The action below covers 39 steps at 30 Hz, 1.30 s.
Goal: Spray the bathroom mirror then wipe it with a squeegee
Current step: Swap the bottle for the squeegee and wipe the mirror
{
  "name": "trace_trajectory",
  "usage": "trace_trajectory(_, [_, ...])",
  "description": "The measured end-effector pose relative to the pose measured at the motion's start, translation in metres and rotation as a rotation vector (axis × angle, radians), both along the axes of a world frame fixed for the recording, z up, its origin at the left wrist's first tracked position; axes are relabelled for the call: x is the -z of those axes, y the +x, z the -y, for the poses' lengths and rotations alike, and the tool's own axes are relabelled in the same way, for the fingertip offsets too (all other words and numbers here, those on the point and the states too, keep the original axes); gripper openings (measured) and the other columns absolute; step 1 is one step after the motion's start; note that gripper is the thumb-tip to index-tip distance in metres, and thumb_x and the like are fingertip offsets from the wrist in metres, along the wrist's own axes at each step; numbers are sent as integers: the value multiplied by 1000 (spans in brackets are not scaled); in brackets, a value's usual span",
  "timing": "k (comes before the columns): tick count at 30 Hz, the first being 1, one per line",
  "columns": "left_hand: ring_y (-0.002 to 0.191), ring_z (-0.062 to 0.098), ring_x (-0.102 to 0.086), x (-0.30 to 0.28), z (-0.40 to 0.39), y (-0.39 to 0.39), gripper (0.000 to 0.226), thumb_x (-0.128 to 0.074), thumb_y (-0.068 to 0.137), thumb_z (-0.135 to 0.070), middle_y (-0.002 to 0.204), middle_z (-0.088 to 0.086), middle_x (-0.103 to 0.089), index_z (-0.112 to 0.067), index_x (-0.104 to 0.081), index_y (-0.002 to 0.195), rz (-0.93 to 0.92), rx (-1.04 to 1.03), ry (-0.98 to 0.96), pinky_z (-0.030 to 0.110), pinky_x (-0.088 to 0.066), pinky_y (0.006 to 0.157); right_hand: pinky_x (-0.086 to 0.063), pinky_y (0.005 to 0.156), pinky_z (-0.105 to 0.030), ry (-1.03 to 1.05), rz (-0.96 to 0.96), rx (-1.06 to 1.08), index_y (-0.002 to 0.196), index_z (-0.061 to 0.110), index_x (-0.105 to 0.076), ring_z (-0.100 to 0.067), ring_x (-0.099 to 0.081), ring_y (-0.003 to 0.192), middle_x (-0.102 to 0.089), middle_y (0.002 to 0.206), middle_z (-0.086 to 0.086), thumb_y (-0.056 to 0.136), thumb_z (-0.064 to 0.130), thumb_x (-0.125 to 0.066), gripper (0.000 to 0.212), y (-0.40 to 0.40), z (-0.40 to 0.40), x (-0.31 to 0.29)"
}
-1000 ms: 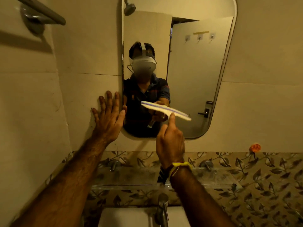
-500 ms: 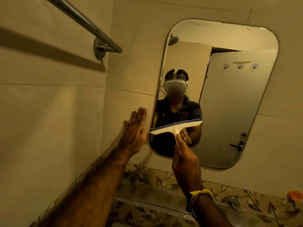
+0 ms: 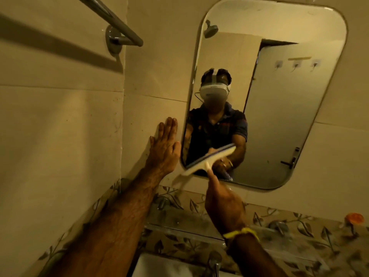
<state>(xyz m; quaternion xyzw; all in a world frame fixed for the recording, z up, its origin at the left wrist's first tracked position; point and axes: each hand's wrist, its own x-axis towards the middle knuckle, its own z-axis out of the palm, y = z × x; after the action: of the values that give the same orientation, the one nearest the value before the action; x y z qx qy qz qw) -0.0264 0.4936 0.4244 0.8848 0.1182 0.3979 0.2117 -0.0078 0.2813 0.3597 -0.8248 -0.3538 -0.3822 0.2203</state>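
A rounded wall mirror hangs on the beige tiles and reflects a person in a headset. My right hand grips the handle of a white squeegee with a blue blade. The blade lies tilted against the mirror's lower left corner, and its left end sticks out past the mirror's edge. My left hand presses flat on the tile just left of the mirror, fingers together and pointing up. No spray bottle is in view.
A metal towel bar juts from the wall at upper left. Below the mirror runs a glass shelf over leaf-patterned tiles. A tap and white basin sit at the bottom. An orange object is at right.
The squeegee has slid down the mirror's left side to its lower corner and tilted, left end lower. The head view swung and tilted. My left hand stayed flat on the tile.
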Motion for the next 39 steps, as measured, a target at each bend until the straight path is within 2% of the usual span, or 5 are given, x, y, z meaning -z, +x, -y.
trace_trajectory(4, [154, 24, 15, 2, 14, 11, 66, -26, 105, -30, 167, -2, 19, -26, 13, 158, 8, -101, -27, 61, 4, 119, -55, 48, -40, 37, 104, -34, 145, 20, -39, -29, -64, 59, -66, 79, -9, 91, 14, -47, 54, 6, -36, -55])
trace_trajectory(12, [154, 25, 14, 13, 25, 12, 68, -27, 106, -43, 167, 2, 18, -23, 12, 159, -19, -133, -60, 62, -1, 120, -44, 35, -35, -49, 13, 46, 141, 19, -50, -28, -51, 42, -58, 61, -8, 90, 11, -58, 53, 9, 36, 7])
trace_trajectory(30, [154, 32, 14, 28, 56, 29, 77, -27, 104, -52, 167, 9, 17, -14, 11, 159, -25, -235, -126, 66, -7, 119, -47, 38, -34, 77, 122, 25, 135, 23, -52, -27, -54, 44, -62, 62, -5, 95, 19, -53, 40, 37, 56, -37])
trace_trajectory(35, [154, 32, 12, 29, 53, 28, 76, -27, 104, -52, 167, 8, 17, -15, 10, 159, -39, -234, -127, 66, -11, 119, -38, 39, -28, 28, -18, 105, 134, 24, -54, -23, -55, 47, -62, 63, -3, 93, 18, -56, 41, 42, 112, 12])
trace_trajectory(39, [154, 34, 11, 27, 57, 27, 80, -31, 103, -53, 167, 10, 15, -12, 9, 159, -60, -246, -118, 67, -10, 118, -43, 46, -30, 304, -244, 211, 130, 26, -56, -21, -59, 54, -65, 66, -3, 95, 23, -53, 35, 43, 145, 24])
